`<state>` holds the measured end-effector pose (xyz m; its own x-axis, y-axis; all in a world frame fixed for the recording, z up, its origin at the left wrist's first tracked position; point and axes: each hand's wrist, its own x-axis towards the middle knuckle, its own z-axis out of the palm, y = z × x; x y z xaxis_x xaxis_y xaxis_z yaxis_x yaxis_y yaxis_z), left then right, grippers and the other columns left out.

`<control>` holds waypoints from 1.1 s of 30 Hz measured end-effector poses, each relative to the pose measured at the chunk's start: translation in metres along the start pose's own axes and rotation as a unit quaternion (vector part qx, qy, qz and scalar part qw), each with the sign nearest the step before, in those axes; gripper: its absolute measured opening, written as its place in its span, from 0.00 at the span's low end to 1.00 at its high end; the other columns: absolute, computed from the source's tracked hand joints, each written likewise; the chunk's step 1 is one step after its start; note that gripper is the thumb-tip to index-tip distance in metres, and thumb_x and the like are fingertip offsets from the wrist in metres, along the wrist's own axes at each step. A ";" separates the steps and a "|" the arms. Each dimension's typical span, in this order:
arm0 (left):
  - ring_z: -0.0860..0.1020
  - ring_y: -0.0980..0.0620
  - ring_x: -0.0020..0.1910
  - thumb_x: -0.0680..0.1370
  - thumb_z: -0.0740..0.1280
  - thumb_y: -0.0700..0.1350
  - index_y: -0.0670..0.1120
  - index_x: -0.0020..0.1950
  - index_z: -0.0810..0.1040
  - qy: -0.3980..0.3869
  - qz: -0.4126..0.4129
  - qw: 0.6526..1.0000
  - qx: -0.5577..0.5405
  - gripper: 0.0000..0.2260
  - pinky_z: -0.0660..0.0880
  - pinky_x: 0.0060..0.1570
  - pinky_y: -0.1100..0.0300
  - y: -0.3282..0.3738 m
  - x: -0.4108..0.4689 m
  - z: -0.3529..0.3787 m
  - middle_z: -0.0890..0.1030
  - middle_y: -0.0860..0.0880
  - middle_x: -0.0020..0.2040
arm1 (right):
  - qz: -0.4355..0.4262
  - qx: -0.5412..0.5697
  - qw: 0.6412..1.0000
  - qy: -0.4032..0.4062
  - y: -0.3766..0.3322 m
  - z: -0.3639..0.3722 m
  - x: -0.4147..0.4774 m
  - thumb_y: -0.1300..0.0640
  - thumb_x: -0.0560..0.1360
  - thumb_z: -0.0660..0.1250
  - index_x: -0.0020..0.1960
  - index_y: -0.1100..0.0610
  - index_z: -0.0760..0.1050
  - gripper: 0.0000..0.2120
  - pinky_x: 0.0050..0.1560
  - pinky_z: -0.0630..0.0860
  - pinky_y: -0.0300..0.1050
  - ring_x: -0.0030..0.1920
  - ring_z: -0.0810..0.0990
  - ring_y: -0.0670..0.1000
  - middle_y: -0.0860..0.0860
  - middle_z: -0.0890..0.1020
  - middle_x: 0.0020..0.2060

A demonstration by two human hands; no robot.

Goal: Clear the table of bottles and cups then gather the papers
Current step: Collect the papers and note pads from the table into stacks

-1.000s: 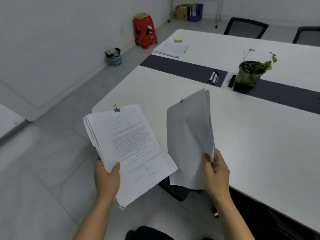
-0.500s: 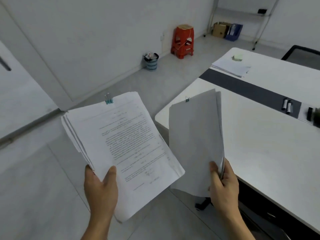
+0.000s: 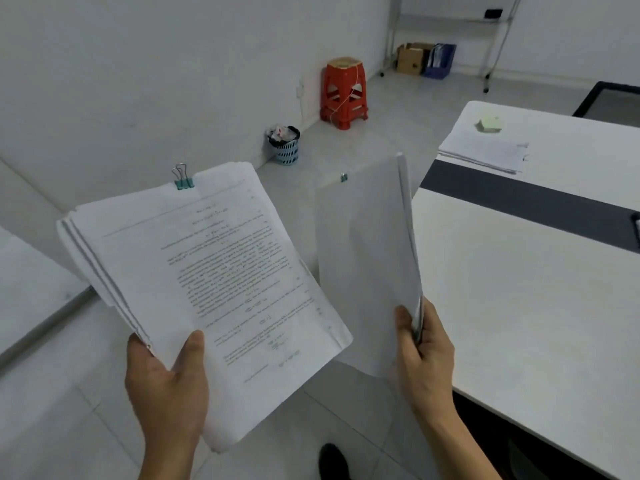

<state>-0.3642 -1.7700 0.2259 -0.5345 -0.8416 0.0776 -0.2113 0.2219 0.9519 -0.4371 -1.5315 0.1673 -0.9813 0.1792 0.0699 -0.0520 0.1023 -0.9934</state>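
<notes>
My left hand (image 3: 168, 389) grips the bottom edge of a thick printed paper stack (image 3: 204, 282) held by a teal binder clip (image 3: 183, 178) at its top. My right hand (image 3: 424, 358) holds a second clipped stack (image 3: 363, 258), blank side toward me, nearly upright. Both stacks hang over the floor, left of the white table (image 3: 526, 306). A further pile of papers (image 3: 483, 154) lies on the far part of the table beside a green sticky-note pad (image 3: 490, 124). No bottles or cups are in view.
A dark strip (image 3: 519, 199) crosses the table. On the floor by the wall stand a small bin (image 3: 285, 145) and a red plastic stool (image 3: 343, 91). A cardboard box (image 3: 412, 58) and blue file holder sit far back. A black chair (image 3: 606, 98) is behind the table.
The view has swung left and away from the table; the plant and pens have left the frame. Both hands still hold their stacks, now over the floor.
</notes>
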 end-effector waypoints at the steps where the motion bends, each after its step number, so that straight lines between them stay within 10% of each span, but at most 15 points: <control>1: 0.77 0.46 0.53 0.76 0.71 0.37 0.47 0.67 0.72 0.003 0.002 1.000 -0.002 0.20 0.73 0.55 0.50 0.006 0.025 0.005 0.77 0.50 0.58 | -0.004 0.000 1.000 0.002 -0.007 0.020 0.019 0.56 0.82 0.62 0.61 0.52 0.78 0.10 0.41 0.74 0.32 0.44 0.81 0.38 0.38 0.83 0.47; 13: 0.76 0.51 0.53 0.75 0.72 0.35 0.56 0.57 0.74 -0.003 0.023 0.999 -0.046 0.19 0.73 0.51 0.63 0.014 0.307 0.109 0.77 0.48 0.57 | -0.043 -0.054 0.997 0.021 -0.027 0.238 0.207 0.57 0.81 0.63 0.64 0.53 0.78 0.12 0.43 0.76 0.37 0.44 0.83 0.41 0.39 0.84 0.45; 17: 0.76 0.54 0.52 0.76 0.70 0.33 0.45 0.65 0.73 -0.084 0.046 0.994 -0.045 0.20 0.70 0.44 0.76 0.030 0.413 0.177 0.77 0.49 0.57 | -0.030 -0.059 0.995 0.070 -0.033 0.300 0.280 0.60 0.81 0.64 0.61 0.52 0.78 0.11 0.42 0.73 0.31 0.42 0.80 0.36 0.36 0.84 0.45; 27: 0.78 0.52 0.50 0.75 0.70 0.34 0.45 0.64 0.74 -0.329 0.120 0.936 -0.038 0.19 0.68 0.44 0.74 0.101 0.535 0.414 0.78 0.50 0.55 | 0.007 -0.071 0.941 0.332 -0.035 0.316 0.412 0.47 0.76 0.63 0.56 0.46 0.75 0.10 0.32 0.71 0.25 0.33 0.79 0.36 0.30 0.81 0.36; 33: 0.78 0.51 0.49 0.76 0.70 0.35 0.44 0.65 0.73 -0.432 0.125 0.893 -0.012 0.18 0.70 0.44 0.67 0.124 0.555 0.577 0.79 0.49 0.55 | 0.007 -0.118 0.906 0.406 0.009 0.303 0.538 0.51 0.81 0.63 0.64 0.53 0.77 0.14 0.41 0.71 0.24 0.44 0.80 0.32 0.27 0.80 0.46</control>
<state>-1.1595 -1.9251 0.2156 -0.9967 -0.0704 0.0397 0.0143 0.3301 0.9438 -1.0219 -1.7305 0.1681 -0.5167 0.8333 0.1964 0.0952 0.2839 -0.9541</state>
